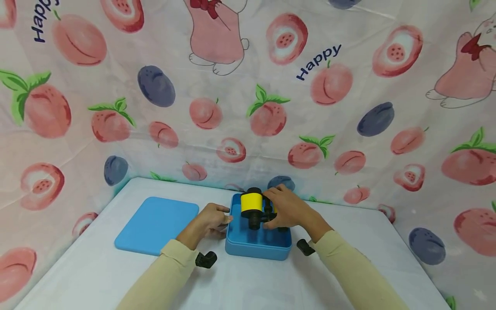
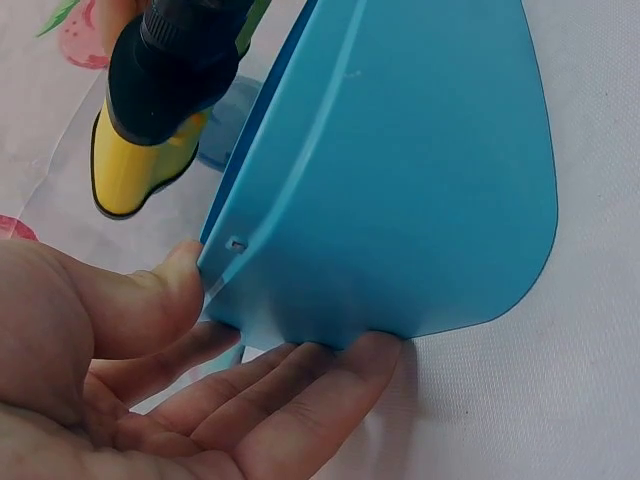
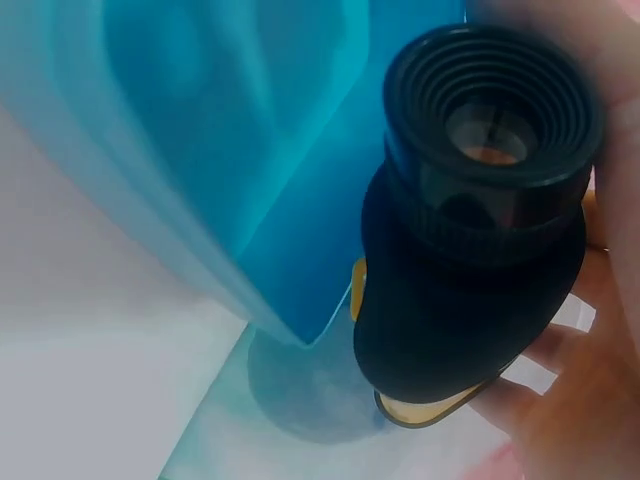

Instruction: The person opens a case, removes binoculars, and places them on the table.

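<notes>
A pair of black-and-yellow binoculars (image 1: 252, 204) is held in my right hand (image 1: 286, 206), over the open light-blue box (image 1: 257, 250). From the right wrist view, the black eyecup of the binoculars (image 3: 490, 130) faces the camera, while fingers wrap the far side of the barrel. My left hand (image 1: 211, 220) is at the box's left side. In the left wrist view its fairly straight fingers (image 2: 320, 400) touch the wall of the box (image 2: 400, 180), with the thumb at the rim. The right hand covers part of the second barrel in the head view.
A flat blue lid (image 1: 159, 224) lies on the white table (image 1: 248, 284), left of the box. Behind the table hangs a fruit-printed cloth (image 1: 232, 107). Black wrist mounts (image 1: 206, 259) stick out from both sleeves near the box.
</notes>
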`<action>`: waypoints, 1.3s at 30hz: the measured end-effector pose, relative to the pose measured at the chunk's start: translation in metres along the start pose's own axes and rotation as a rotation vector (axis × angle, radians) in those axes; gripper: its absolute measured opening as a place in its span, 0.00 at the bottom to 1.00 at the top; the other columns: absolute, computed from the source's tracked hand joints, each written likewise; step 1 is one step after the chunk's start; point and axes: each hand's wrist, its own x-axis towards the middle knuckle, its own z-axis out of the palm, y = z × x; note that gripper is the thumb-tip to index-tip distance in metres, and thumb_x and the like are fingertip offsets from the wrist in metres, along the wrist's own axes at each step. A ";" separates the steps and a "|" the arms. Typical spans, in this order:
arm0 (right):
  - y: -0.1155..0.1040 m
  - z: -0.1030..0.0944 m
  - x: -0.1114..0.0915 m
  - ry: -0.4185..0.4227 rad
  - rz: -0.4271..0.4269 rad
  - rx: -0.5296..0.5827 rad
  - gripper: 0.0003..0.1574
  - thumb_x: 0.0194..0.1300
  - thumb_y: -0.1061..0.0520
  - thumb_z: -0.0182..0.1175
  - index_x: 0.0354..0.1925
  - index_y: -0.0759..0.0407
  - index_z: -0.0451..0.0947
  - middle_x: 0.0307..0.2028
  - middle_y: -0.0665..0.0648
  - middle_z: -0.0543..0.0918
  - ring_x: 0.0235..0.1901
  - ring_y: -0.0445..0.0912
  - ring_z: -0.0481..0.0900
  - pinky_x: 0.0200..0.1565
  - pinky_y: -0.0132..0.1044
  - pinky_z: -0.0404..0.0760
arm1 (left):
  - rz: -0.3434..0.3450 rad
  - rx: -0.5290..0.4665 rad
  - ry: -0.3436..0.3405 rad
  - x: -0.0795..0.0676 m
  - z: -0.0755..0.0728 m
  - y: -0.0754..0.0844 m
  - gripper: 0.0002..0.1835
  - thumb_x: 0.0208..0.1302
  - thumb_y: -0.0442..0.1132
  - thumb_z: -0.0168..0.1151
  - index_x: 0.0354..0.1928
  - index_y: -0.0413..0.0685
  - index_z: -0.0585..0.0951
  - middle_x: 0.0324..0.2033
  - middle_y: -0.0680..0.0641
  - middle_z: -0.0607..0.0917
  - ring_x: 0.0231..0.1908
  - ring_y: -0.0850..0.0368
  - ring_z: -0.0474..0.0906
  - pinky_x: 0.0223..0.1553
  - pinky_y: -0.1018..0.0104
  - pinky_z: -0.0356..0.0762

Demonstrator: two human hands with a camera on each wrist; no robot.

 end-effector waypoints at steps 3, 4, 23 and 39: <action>0.003 -0.001 -0.002 0.004 0.005 -0.010 0.63 0.51 0.27 0.76 0.74 0.59 0.69 0.70 0.58 0.77 0.67 0.58 0.70 0.68 0.57 0.78 | -0.005 0.005 0.000 0.000 0.000 0.000 0.26 0.75 0.33 0.62 0.72 0.37 0.73 0.59 0.34 0.81 0.48 0.46 0.79 0.46 0.46 0.90; 0.003 -0.002 -0.003 0.003 0.007 -0.013 0.63 0.51 0.27 0.75 0.74 0.59 0.69 0.70 0.58 0.77 0.67 0.58 0.70 0.68 0.58 0.78 | -0.007 0.005 0.000 0.000 0.000 0.000 0.26 0.75 0.33 0.62 0.72 0.37 0.73 0.59 0.34 0.81 0.48 0.46 0.79 0.46 0.46 0.90; 0.023 -0.008 -0.017 0.025 0.052 0.006 0.62 0.51 0.32 0.78 0.74 0.60 0.69 0.70 0.60 0.77 0.68 0.59 0.69 0.68 0.61 0.77 | 0.015 -0.002 -0.016 0.000 -0.003 -0.004 0.26 0.75 0.34 0.61 0.72 0.38 0.73 0.59 0.34 0.80 0.48 0.48 0.78 0.45 0.47 0.90; 0.041 -0.014 -0.033 0.045 0.094 0.032 0.60 0.49 0.35 0.80 0.72 0.60 0.70 0.69 0.60 0.77 0.67 0.60 0.68 0.65 0.62 0.80 | 0.010 0.009 -0.024 0.000 -0.003 -0.001 0.26 0.76 0.34 0.61 0.73 0.39 0.72 0.56 0.36 0.81 0.44 0.50 0.77 0.46 0.49 0.90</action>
